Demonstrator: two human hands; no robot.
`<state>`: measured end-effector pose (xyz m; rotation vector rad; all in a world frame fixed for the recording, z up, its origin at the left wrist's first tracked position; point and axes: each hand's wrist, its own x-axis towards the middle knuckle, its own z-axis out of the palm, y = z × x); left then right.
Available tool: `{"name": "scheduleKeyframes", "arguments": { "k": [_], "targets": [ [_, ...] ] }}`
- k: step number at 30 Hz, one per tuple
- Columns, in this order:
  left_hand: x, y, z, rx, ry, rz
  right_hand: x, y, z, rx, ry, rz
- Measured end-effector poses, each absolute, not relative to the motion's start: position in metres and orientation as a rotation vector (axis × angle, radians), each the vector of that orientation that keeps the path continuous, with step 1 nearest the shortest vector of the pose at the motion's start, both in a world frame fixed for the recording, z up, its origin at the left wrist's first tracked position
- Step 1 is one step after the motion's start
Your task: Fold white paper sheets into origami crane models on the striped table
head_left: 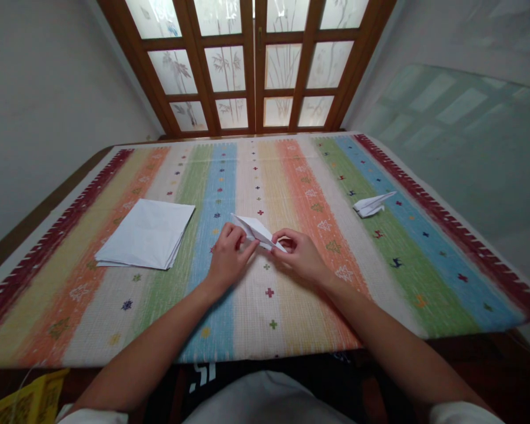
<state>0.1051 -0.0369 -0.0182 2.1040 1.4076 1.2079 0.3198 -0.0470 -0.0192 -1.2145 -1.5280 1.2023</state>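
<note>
A partly folded sheet of white paper [257, 228] is held just above the striped tablecloth [271, 318], in front of me. My left hand [231, 252] pinches its left side, the thumb pressed along the near edge. At the paper's right, pointed end, my right hand [301, 254] has thumb and fingertips closed on it. Over to the right, a finished-looking folded paper plane or bird [371, 205] rests on the green stripe. To the left of my hands lies a stack of white paper sheets [146, 234], slightly uneven at its edges.
The patterned cloth covers a table that reaches toward wooden doors [254, 65] with frosted panes. A glass panel [459, 123] leans by the right wall. Below the table's front left edge is a yellow basket or bag [30, 397].
</note>
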Motion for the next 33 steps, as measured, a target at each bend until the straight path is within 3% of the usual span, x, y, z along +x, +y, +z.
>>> {"name": "scheduleKeyframes", "arguments": {
  "k": [4,8,16,21,28,33],
  "targets": [
    [0.108,-0.036,-0.024,1.641,1.220,1.081,0.313,-0.050,-0.019,-1.222,-1.495,1.081],
    [0.114,-0.039,-0.029,1.222,0.948,1.007,0.308,-0.054,-0.015,-1.232,-1.673,0.749],
    [0.117,-0.040,-0.030,1.226,1.069,1.128,0.296,-0.064,-0.021,-1.086,-1.910,0.585],
    [0.114,-0.039,-0.029,1.310,1.125,1.171,0.293,-0.067,-0.020,-1.052,-1.867,0.753],
    [0.114,-0.039,-0.027,1.352,1.032,1.090,0.299,-0.056,-0.022,-1.085,-1.340,1.314],
    [0.114,-0.040,-0.028,1.389,0.993,1.064,0.303,-0.048,-0.023,-1.065,-1.351,1.409]
  ]
}}
